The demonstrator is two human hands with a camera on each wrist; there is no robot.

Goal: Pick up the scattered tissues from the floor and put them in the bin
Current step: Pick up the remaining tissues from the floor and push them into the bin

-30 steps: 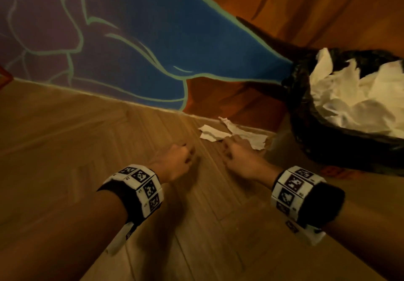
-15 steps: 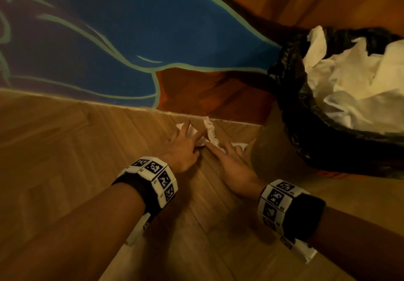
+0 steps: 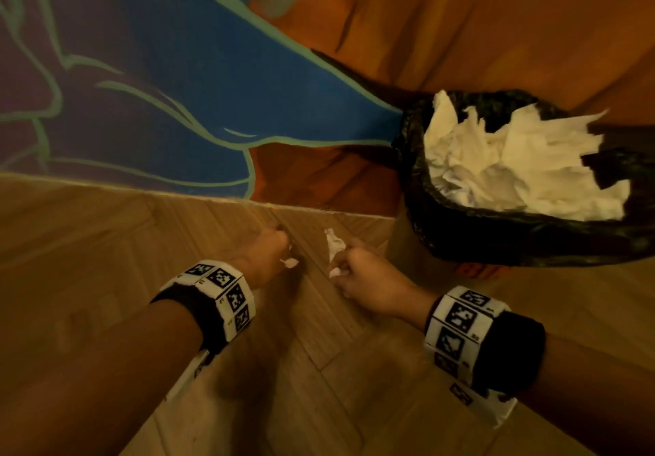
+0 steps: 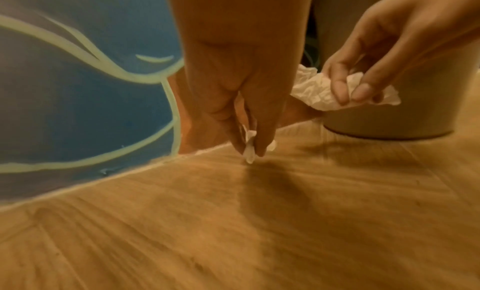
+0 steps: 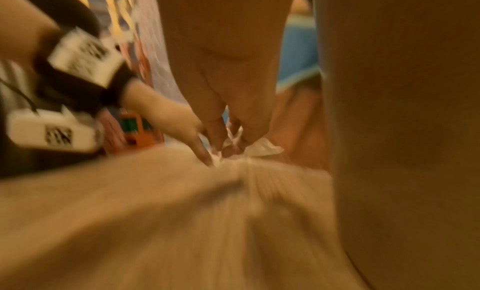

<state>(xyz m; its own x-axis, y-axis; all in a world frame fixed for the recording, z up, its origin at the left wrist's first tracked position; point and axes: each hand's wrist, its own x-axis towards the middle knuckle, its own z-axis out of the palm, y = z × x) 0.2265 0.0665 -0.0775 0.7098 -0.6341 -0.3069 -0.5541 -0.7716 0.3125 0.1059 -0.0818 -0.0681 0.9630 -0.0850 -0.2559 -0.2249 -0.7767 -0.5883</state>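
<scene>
My left hand (image 3: 274,250) pinches a small white tissue scrap (image 3: 290,262) just above the wooden floor (image 3: 106,243); the left wrist view shows that scrap (image 4: 249,145) squeezed between the fingertips. My right hand (image 3: 358,271) grips a larger crumpled tissue (image 3: 335,246), which in the left wrist view (image 4: 317,91) sticks out on both sides of the curled fingers. The bin (image 3: 460,232), lined with a black bag and holding several white tissues (image 3: 514,165), stands to the right of both hands. The right wrist view is blurred.
A painted wall (image 3: 177,83) in blue, purple and orange meets the floor just beyond the hands. The bin stands against this wall. An orange object (image 5: 135,130) shows behind my left arm in the right wrist view.
The tissues lay flat on the floor by the wall; both hands reached them, closed on them and drew back, each now holding a crumpled piece.
</scene>
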